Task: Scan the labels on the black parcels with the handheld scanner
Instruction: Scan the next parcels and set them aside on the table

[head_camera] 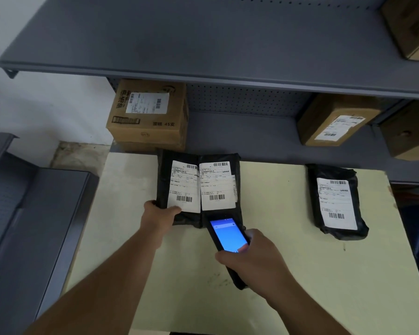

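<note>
Black plastic parcels (198, 187) at the table's (276, 274) far edge: my left hand (159, 213) pins one flat; right hand (252, 257) grips the black handheld scanner (228, 235), aiming at labels.

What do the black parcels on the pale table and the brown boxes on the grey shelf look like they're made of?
The black parcels look like thin plastic mailer bags: wrinkled, faintly glossy, with paper labels stuck on. The brown boxes look like matte corrugated cardboard, with folded edges and printed markings. The grey shelf seems painted metal with a perforated back.
</note>
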A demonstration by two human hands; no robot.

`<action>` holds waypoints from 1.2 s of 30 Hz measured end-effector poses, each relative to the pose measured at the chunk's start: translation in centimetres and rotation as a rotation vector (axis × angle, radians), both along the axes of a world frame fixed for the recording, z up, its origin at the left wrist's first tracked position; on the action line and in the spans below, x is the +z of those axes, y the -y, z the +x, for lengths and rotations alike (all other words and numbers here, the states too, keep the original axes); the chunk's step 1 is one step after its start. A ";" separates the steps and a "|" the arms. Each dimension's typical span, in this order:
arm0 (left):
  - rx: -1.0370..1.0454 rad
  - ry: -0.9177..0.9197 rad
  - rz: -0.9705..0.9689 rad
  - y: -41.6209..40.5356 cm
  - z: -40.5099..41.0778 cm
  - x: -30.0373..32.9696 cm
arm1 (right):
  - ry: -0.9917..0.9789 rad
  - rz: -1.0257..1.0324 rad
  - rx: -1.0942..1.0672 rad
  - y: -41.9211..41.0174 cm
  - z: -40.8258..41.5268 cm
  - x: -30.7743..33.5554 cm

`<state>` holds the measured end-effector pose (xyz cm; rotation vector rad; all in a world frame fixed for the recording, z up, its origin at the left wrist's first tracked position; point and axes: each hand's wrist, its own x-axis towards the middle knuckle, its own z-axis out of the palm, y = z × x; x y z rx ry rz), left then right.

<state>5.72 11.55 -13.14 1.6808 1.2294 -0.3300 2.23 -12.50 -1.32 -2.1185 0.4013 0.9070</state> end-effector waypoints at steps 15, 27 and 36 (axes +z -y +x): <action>0.081 0.228 -0.106 -2.1 -2.6 1.8 | 0.047 0.022 0.011 0.1 -0.6 2.4; 0.013 0.363 -0.115 0.5 -2.5 4.8 | 0.071 0.011 0.030 0.9 -0.3 4.5; -0.042 0.394 -0.174 2.6 -2.2 4.2 | 0.035 -0.017 0.067 1.5 0.3 5.0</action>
